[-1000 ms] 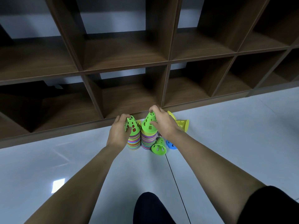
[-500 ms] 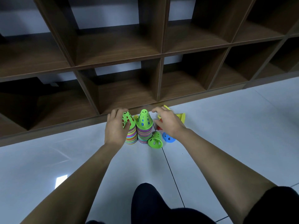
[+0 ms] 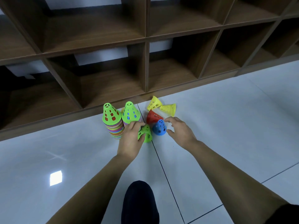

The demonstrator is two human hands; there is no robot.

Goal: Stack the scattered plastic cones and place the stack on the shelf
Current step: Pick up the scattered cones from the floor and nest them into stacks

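Gathering strays: left hand (image 3: 129, 139) grip clamped on tipped green perforated plastic cone (image 3: 146, 135) on the floor (image 3: 218, 126) beside the multicoloured cone stacks (image 3: 113, 126), right hand (image 3: 181, 131) grip apart near blue plastic cone (image 3: 159, 127); next, probably nest both.

An indoor room, perhaps a storage or activity space. A large dark-wood cubby shelf (image 3: 145, 65) stands on glossy pale floor tiles (image 3: 226, 126). A pale wall (image 3: 100, 56) shows through its open back, and perforated plastic cones (image 3: 168, 109) lie just before it.

Behind the left stack of multicoloured plastic cones (image 3: 113, 126) runs the brown wooden shelf (image 3: 145, 67); just right stands a second stack (image 3: 130, 113), farther right five loose plastic cones (image 3: 159, 128).
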